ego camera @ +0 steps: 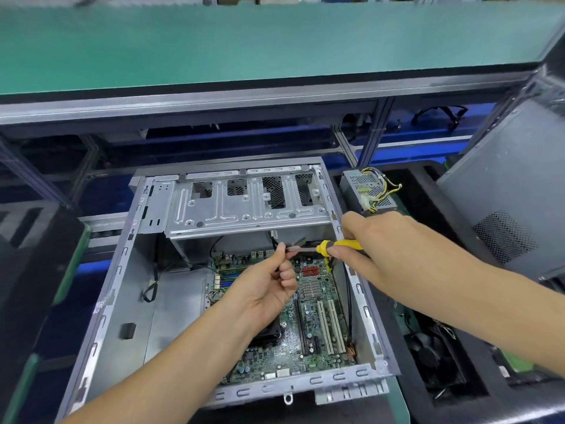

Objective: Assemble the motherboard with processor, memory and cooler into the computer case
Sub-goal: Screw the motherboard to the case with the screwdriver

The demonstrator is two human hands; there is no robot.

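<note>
Motherboard point(308, 304) seated flat inside case point(128, 301): stiff, fragile; handle by edges only. Right hand point(376, 243) grips screwdriver point(333, 246) handle above motherboard; left hand point(275, 283) pinches shaft tip.

Open computer case point(101, 304) is seen laid flat on the dark workbench point(39, 270), under both hands. Small power supply unit point(363, 186) w/ yellow wires is set just beyond the right hand, beside the case.

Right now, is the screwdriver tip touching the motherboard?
No: the screwdriver is held level above the motherboard, its tip pinched by the left hand.
</note>
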